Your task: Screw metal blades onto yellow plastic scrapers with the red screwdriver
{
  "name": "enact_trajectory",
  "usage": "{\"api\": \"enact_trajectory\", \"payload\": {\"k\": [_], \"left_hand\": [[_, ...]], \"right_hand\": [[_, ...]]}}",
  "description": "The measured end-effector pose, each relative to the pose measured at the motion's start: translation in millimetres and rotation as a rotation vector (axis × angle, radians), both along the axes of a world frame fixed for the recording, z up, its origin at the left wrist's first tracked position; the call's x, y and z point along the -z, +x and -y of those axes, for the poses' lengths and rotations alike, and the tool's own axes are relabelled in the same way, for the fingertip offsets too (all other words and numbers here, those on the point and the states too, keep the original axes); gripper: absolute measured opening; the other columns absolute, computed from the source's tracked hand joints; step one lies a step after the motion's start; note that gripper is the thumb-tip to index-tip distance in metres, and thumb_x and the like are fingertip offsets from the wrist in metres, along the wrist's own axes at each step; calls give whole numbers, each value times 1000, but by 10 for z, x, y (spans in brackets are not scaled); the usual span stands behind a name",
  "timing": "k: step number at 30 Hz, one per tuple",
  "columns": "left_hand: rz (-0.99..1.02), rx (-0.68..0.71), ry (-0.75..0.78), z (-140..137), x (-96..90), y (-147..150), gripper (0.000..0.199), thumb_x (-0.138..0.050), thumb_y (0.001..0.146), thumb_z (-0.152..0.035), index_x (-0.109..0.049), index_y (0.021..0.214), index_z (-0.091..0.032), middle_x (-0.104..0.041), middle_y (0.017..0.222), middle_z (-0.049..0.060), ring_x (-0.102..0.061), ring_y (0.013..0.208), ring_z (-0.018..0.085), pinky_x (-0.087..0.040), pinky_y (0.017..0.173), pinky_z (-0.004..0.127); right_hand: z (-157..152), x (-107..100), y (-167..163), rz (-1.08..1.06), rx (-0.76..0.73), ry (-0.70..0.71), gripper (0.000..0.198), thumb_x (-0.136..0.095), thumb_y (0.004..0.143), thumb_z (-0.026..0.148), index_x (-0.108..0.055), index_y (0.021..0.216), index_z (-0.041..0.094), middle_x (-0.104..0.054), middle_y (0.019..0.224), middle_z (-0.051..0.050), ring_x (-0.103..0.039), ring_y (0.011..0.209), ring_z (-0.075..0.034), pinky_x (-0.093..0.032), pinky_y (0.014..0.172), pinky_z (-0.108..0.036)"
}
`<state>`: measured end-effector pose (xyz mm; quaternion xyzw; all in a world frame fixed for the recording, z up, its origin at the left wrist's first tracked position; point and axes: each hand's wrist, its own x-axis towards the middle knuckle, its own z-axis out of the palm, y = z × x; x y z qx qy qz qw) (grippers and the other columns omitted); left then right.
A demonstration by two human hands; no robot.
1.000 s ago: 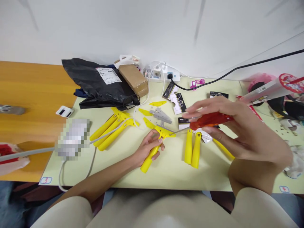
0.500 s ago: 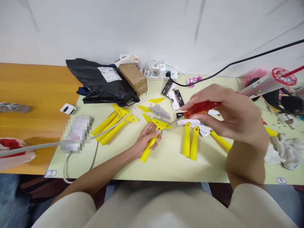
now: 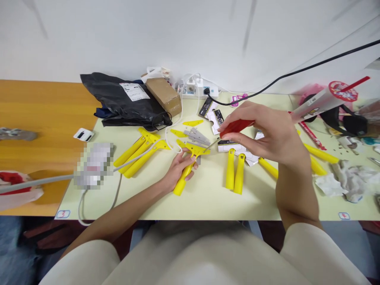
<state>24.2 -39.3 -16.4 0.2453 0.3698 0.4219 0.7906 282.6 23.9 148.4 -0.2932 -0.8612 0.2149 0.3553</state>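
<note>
My left hand (image 3: pixel 177 169) is closed around the handle of a yellow scraper (image 3: pixel 184 178), its wide head turned away from me. In my right hand (image 3: pixel 264 130) is a red-handled screwdriver (image 3: pixel 237 126), gripped between thumb and fingers. The screwdriver's thin shaft slants down to the right end of the scraper's head, where the tip appears to touch. Just beyond the head lie several grey metal blades (image 3: pixel 198 136) and loose yellow head pieces (image 3: pixel 192 123). Two yellow handles (image 3: pixel 230 170) lie beside the scraper, to its right.
Several assembled yellow scrapers (image 3: pixel 136 158) lie to the left, with a white cable (image 3: pixel 139 152) across them. Behind are a black plastic parcel (image 3: pixel 118 107), a cardboard box (image 3: pixel 166 97) and a power strip (image 3: pixel 190 90). A cup with a straw (image 3: pixel 323 101) and crumpled tissues (image 3: pixel 353 182) occupy the right.
The whole view has shifted slightly, revealing more of the right side. My right hand has turned a little on the screwdriver, whose tip stays at the scraper's head. My left hand keeps its hold.
</note>
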Motion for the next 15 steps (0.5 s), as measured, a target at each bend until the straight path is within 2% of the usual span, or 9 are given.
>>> {"api": "enact_trajectory", "payload": {"k": [2, 5, 7, 8, 11, 15], "left_hand": [[2, -1, 6, -1, 6, -1, 49, -89, 84, -34, -49, 111, -27, -61, 108, 1, -62, 75, 10, -35, 36, 11], [10, -5, -2, -3, 16, -4, 49, -89, 84, -34, -48, 111, -27, -61, 109, 1, -63, 75, 10, -35, 36, 11], [16, -14, -8, -4, 18, -6, 51, -90, 83, -34, -48, 111, -27, -62, 109, 1, -63, 75, 10, -35, 36, 11], [18, -21, -9, -5, 18, -6, 51, -90, 82, -34, -49, 112, -27, -62, 109, 1, -63, 74, 10, -35, 36, 11], [13, -46, -13, -7, 10, -5, 54, -91, 80, -33, -49, 113, -28, -62, 107, 0, -63, 74, 10, -34, 36, 11], [3, -28, -8, -1, -3, -4, 53, -91, 81, -33, -49, 113, -28, -61, 104, 0, -62, 73, 10, -35, 36, 11]], "right_hand": [[-3, 8, -10, 30, 18, -22, 44, -83, 92, 33, -70, 134, 36, -77, 112, -4, -75, 94, -26, -67, 91, -47], [20, -29, -32, 10, -43, -162, 56, -76, 97, 31, -57, 149, 41, -69, 135, -6, -72, 112, -28, -66, 100, -50], [30, -48, -39, -32, -83, -226, 56, -71, 99, 26, -54, 151, 40, -65, 142, -6, -71, 119, -27, -67, 99, -49], [30, -47, -39, -60, -87, -219, 53, -71, 99, 25, -58, 148, 39, -67, 139, -6, -73, 117, -27, -68, 96, -47], [6, 6, -32, -68, -50, -82, 41, -82, 92, 27, -70, 130, 36, -76, 114, -2, -76, 96, -24, -68, 82, -43], [-50, 109, -44, -3, 52, 134, 46, -93, 81, 35, -68, 119, 35, -74, 98, -1, -67, 78, -22, -62, 76, -43]]}}
